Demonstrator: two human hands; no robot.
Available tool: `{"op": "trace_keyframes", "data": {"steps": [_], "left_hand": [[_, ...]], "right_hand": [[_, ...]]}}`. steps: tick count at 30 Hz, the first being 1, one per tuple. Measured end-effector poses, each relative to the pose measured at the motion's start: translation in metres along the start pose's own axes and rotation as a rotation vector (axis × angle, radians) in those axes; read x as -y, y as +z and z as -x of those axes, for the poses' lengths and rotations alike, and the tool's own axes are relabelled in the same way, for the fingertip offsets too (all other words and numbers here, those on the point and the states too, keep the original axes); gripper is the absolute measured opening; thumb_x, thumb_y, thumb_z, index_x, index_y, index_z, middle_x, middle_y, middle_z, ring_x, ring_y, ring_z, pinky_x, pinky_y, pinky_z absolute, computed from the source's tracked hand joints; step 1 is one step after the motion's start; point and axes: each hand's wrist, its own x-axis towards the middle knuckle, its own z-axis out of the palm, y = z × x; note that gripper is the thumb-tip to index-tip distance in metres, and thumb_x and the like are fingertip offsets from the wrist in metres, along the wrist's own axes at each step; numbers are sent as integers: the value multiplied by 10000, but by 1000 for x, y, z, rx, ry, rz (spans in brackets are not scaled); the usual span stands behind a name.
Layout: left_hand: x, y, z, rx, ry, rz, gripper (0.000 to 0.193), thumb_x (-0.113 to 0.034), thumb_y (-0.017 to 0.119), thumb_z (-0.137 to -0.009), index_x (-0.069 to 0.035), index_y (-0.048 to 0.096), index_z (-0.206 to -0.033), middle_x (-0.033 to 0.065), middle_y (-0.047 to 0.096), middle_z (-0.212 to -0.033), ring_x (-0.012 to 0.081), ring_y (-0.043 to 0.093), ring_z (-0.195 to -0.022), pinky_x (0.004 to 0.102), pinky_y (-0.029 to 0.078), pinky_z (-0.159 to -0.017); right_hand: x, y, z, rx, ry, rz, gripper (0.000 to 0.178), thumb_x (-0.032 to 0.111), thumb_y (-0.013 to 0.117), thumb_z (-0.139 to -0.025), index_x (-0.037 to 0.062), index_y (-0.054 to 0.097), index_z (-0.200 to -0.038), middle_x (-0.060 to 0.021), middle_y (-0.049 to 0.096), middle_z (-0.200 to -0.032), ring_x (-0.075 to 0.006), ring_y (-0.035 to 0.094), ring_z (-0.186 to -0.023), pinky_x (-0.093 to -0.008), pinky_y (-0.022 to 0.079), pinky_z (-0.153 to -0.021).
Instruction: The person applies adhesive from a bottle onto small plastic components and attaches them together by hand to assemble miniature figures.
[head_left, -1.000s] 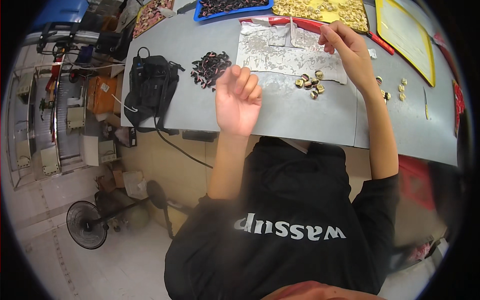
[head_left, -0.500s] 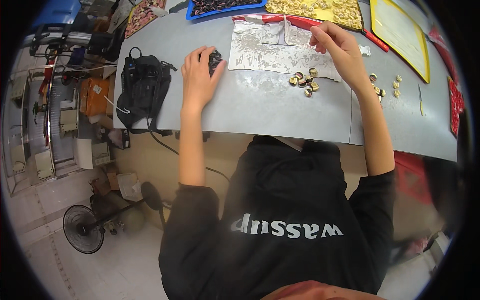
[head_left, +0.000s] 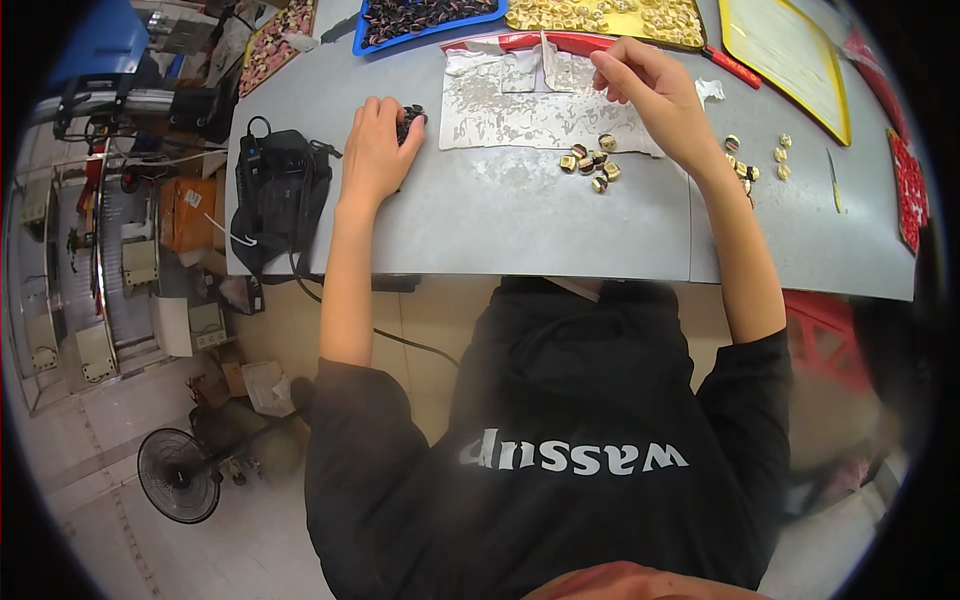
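One grey table [head_left: 480, 225] fills most of the upper view; taking the view's middle as the clock's centre, one white sheet [head_left: 545, 118] lies on it between 12 and 1. The left hand [head_left: 378, 160], at 11, curves over a dark pile [head_left: 412, 118]; whether it grips a piece is hidden. The right hand [head_left: 645, 85], at 1, has thumb and fingers close together; I cannot tell if anything is between them.

The sheet looks thin and limp, best lifted by a corner. The pile's pieces look light, slim and perhaps bendy, so pinch each at its middle. The striped beads [head_left: 585, 165], at 1, seem small, firm and apt to roll; two fingertips on opposite sides should do.

Counted: one pile, its pieces too covered to number; about seven striped beads; three pale beads [head_left: 782, 155] at 2; one thin knife [head_left: 834, 183] between 2 and 3.
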Motion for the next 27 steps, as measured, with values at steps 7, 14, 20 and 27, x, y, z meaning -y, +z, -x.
{"op": "trace_keyframes", "data": {"steps": [7, 14, 20, 27], "left_hand": [[-3, -4, -1, -17, 28, 40, 309, -260, 612, -857, -14, 437, -790, 122, 483, -771, 306, 482, -725, 382, 408, -660], [-3, -6, -7, -38, -11, 68, 297, -235, 607, -868, -10, 456, -747, 128, 497, -734, 309, 504, -717, 398, 412, -637], [-5, -7, -11, -38, 8, 76, 292, -209, 584, -888, -1, 468, -721, 136, 519, -700, 330, 495, -611, 405, 398, -567], [-2, -6, -19, -94, 69, 49, 326, -231, 559, -905, 12, 489, -700, 181, 538, -705, 390, 502, -645, 432, 394, -571]], "right_hand": [[0, 3, 0, 8, -25, 29, 286, 289, 554, -929, 27, 580, -819, -5, 588, -732, -84, 517, -684, -235, 436, -642], [0, -1, -2, -11, -28, 34, 300, 293, 557, -926, 21, 580, -804, -9, 592, -728, -85, 516, -684, -238, 437, -647], [0, -1, -1, -14, -30, 33, 296, 284, 555, -927, 16, 579, -805, -12, 592, -729, -87, 513, -683, -237, 435, -648], [0, -1, 0, -21, -39, 39, 285, 276, 554, -928, 15, 584, -820, -15, 592, -732, -88, 514, -686, -237, 434, -652]]}}
